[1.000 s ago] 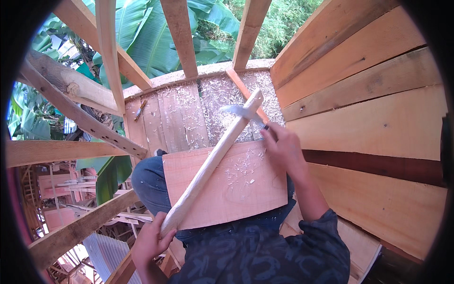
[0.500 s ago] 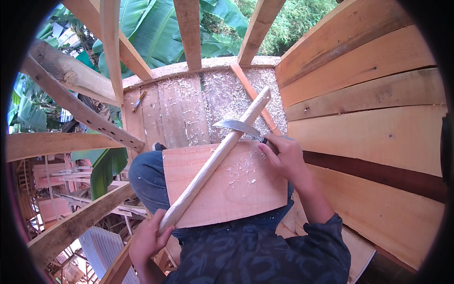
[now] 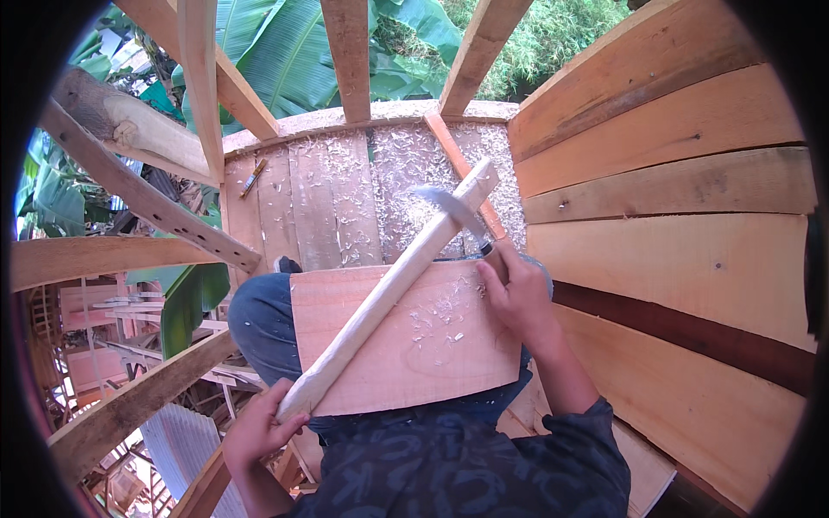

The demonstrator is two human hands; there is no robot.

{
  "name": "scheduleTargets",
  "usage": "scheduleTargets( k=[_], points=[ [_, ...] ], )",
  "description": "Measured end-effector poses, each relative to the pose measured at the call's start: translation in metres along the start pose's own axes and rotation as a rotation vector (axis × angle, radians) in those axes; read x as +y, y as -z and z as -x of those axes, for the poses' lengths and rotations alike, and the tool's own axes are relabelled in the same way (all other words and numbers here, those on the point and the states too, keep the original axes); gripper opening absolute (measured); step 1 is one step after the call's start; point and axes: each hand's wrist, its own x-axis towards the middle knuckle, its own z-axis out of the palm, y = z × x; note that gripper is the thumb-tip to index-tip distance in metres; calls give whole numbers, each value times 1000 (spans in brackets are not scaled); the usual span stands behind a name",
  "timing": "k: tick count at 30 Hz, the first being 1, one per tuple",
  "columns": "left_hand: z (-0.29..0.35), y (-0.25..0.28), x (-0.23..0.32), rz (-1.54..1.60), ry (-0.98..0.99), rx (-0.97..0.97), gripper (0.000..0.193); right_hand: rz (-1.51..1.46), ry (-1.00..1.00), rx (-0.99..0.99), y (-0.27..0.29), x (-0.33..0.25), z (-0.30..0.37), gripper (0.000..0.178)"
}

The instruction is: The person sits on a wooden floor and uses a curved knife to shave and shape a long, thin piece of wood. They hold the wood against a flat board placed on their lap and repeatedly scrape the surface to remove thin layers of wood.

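A long, pale wooden stick (image 3: 380, 302) with a whittled surface slants across a flat board (image 3: 432, 354) on my lap. Its near end is gripped by my left hand (image 3: 259, 425), fingers wrapped round it. My right hand (image 3: 516, 293) is closed on the dark handle of a curved knife (image 3: 451, 205). The blade crosses the stick close to its far end and is slightly blurred; whether the edge touches the wood is hard to tell. Small shavings lie on the board, mostly right of the stick.
Curled shavings cover the plank floor (image 3: 406, 173) ahead. An orange-brown wooden strip (image 3: 447, 145) lies beyond the stick's tip. A small yellow-and-dark object (image 3: 252, 178) rests at far left. Plank walling (image 3: 673, 250) rises at right; open framing beams (image 3: 147, 388) stand at left, with lower ground beyond.
The knife has moved a little farther along the stick toward its far end, and its blade has turned. My right hand has shifted slightly forward; my left keeps its hold.
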Motion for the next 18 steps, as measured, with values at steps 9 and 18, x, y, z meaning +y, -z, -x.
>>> scheduleTargets(
  k=[9,18],
  points=[
    [2,0,16,-90,4,58,33,-57,60,-39,22,3,-2,23],
    [5,-5,19,-142,-38,125,28,-13,100,-47,17,0,12,32]
  ],
)
